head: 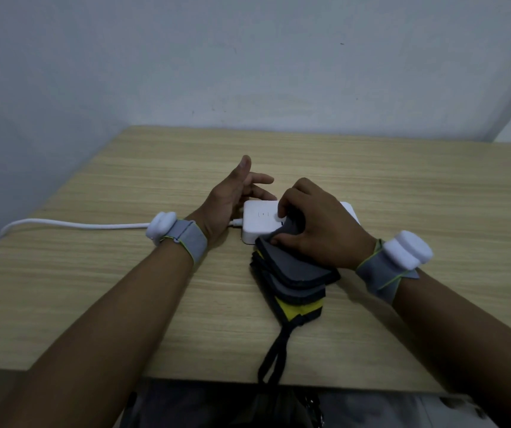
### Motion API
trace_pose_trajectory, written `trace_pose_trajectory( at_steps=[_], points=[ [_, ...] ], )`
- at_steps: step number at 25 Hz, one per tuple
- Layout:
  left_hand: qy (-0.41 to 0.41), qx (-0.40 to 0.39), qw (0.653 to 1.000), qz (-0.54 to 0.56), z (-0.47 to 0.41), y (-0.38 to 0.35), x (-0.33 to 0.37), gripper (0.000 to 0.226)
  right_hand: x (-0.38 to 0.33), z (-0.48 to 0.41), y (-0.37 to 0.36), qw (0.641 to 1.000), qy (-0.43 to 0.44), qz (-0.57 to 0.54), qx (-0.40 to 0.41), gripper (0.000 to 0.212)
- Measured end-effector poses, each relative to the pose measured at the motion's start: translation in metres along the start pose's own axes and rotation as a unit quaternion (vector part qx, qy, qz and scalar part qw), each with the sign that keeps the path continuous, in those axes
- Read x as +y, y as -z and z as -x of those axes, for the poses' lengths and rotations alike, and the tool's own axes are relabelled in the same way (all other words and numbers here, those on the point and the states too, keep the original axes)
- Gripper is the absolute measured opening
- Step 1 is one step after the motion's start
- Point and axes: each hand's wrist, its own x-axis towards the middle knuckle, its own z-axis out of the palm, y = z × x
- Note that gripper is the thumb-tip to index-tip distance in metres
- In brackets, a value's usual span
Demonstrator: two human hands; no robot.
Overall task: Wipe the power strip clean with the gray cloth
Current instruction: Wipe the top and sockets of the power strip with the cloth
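A white power strip [260, 222] lies on the wooden table [124, 273], its white cable [72, 224] running off to the left. My right hand [319, 227] presses a folded gray cloth [294, 274] onto the strip's top and near edge, covering its right part. The cloth has dark borders, a yellow patch and a black loop hanging toward the table's front edge. My left hand [232, 196] rests at the strip's left end by the cable entry, fingers spread behind the strip and thumb raised; it touches the strip without a closed grasp.
A pale wall [248, 72] rises just behind the table's far edge. Gray straps with white pods sit on both wrists. The table's front edge runs near my lap.
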Motion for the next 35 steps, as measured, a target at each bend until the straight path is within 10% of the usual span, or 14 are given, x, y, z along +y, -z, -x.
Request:
trace_pose_trajectory(
  at_steps=[16, 21, 27, 35],
  points=[
    [-0.096, 0.085, 0.991, 0.028, 0.003, -0.001, -0.009, 0.06, -0.027, -0.013, -0.017, 0.984, 0.026, -0.157, 0.076, 0.036],
    [-0.185, 0.113, 0.959, -0.184, 0.022, -0.011, 0.002, 0.038, 0.002, -0.01, -0.001, 0.98, -0.025, -0.145, 0.133, 0.016],
    [-0.17, -0.023, 0.81, -0.561, 0.03, -0.036, -0.002, 0.069, 0.018, -0.011, -0.008, 0.983, -0.131, 0.128, 0.016, 0.023],
    [-0.05, 0.081, 0.857, -0.507, 0.027, 0.013, -0.001, 0.055, 0.023, -0.013, -0.004, 0.99, -0.13, 0.06, -0.001, 0.021]
  ],
)
